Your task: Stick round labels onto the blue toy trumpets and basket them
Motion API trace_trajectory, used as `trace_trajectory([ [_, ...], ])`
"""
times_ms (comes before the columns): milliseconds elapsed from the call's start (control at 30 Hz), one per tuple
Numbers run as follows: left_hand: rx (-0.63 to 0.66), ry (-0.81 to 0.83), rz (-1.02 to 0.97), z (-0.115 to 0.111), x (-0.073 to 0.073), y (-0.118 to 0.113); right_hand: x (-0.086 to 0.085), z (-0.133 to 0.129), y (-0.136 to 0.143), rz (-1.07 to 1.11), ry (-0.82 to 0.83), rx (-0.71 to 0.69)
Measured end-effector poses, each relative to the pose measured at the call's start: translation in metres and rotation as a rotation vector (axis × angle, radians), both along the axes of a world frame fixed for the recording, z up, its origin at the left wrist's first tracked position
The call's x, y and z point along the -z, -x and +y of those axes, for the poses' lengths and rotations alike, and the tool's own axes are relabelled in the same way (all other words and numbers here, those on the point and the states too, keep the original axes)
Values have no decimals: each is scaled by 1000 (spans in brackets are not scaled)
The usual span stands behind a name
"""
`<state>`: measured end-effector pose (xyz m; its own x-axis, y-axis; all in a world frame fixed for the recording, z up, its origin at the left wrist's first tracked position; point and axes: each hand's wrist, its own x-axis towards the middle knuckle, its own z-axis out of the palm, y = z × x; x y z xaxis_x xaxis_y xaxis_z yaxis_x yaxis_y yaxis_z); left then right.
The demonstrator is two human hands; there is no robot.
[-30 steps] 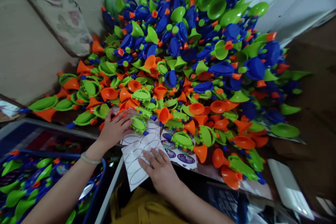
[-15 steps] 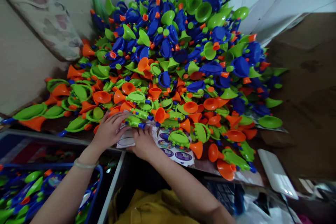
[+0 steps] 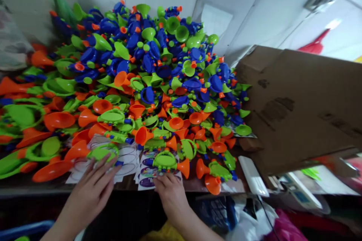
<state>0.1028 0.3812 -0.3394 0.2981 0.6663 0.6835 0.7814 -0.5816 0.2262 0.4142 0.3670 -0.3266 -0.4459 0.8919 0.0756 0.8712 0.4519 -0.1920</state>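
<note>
My left hand (image 3: pixel 92 188) has its fingers bent over a green toy trumpet (image 3: pixel 102 152) with an orange bell and a blue mouthpiece, and grips it. Under that trumpet lie white sheets (image 3: pixel 127 161) printed with oval outlines. My right hand (image 3: pixel 171 196) is closed at the front edge of a sticker sheet (image 3: pixel 145 183) with purple oval labels; its fingertips are partly hidden. Just beyond those fingers another green toy trumpet (image 3: pixel 164 160) with an orange bell rests on the sticker sheet.
A large heap of blue and green toy trumpets (image 3: pixel 147 62) rises against the wall. A brown cardboard box (image 3: pixel 305 101) stands on the right, with a white flat device (image 3: pixel 252 176) and its cable before it. Plastic bags (image 3: pixel 249 218) hang below the table edge.
The view has swung right. My left hand has gone from the white sheets to a green toy trumpet now over them. My right hand has moved right to the purple sticker sheet.
</note>
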Motion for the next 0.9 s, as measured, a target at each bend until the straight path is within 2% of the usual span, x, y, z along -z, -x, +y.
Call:
trace_trajectory([
  [100, 135, 36, -225, -23, -4, -38, -2, 7, -4, 39, -32, 12],
  [167, 147, 227, -439, -38, -7, -60, -8, 11, -9, 99, -58, 27],
  [233, 61, 603, -720, -46, -13, -75, -22, 13, -17, 188, -82, 30],
  [300, -34, 1045, -1056, -47, -22, -84, -42, 11, -27, 293, -105, 26],
  [333, -40, 1251, -1212, -44, -27, -86, -54, 8, -32, 367, -125, 1],
  [400, 63, 1559, -1453, -35, -42, -87, -78, 2, -42, 588, -202, -139],
  [467, 207, 1697, -1609, -28, -58, -88, -95, -2, -50, 755, -299, -346],
  [500, 257, 1694, -1666, -25, -66, -88, -100, -3, -53, 777, -346, -426],
  [567, 254, 1590, -1681, -25, -79, -90, -100, -3, -57, 715, -428, -486],
  [633, 152, 1409, -1593, -28, -87, -92, -89, -2, -59, 690, -491, -410],
  [700, 41, 1182, -1477, -33, -89, -94, -75, -3, -58, 786, -461, -234],
  [800, -85, 911, -1275, -39, -87, -94, -61, -5, -52, 1028, -151, -26],
  [900, -121, 819, -1080, -43, -86, -90, -58, -7, -42, 1194, 230, 47],
])
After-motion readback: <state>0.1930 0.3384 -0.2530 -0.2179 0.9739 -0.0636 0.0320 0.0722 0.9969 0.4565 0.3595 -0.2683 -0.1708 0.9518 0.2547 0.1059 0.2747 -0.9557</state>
